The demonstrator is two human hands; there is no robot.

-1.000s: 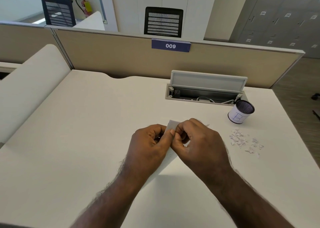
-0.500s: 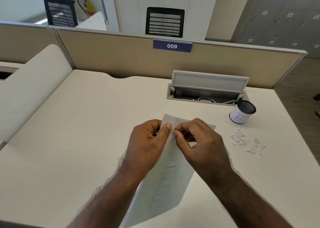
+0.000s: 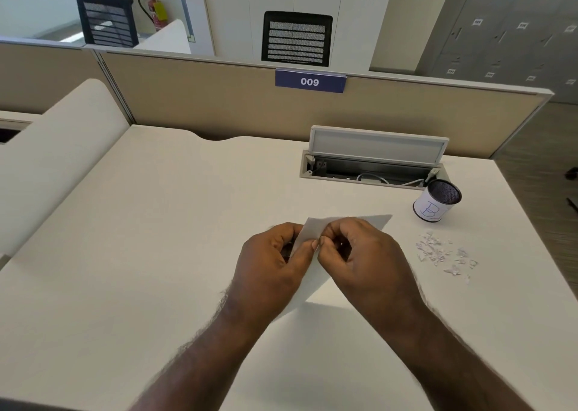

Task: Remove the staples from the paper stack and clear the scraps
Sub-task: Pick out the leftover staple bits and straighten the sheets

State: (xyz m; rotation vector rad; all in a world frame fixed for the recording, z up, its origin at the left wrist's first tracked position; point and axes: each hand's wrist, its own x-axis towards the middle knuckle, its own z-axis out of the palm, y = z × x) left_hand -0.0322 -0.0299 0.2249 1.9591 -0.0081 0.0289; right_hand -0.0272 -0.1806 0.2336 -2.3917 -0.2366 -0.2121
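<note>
A white paper stack (image 3: 312, 229) is held above the desk's middle, its far edge tilted up so only the blank back shows. My left hand (image 3: 269, 263) pinches its left side. My right hand (image 3: 366, 254) pinches the same edge right beside it, thumb and forefinger tips closed at the paper. No staple can be made out. A scatter of small white paper scraps (image 3: 441, 252) lies on the desk to the right of my right hand. A small black mesh cup (image 3: 436, 202) with a white label stands just behind the scraps.
The white desk (image 3: 140, 254) ends at a beige partition (image 3: 219, 104) with a blue 009 tag. An open cable tray (image 3: 372, 166) with raised lid sits at the back right. The desk's right edge runs close past the cup and scraps.
The paper, spread toward me with its printed face showing half a second ago, is tipped up again with only its back visible. Both hands stay pinched at its far edge.
</note>
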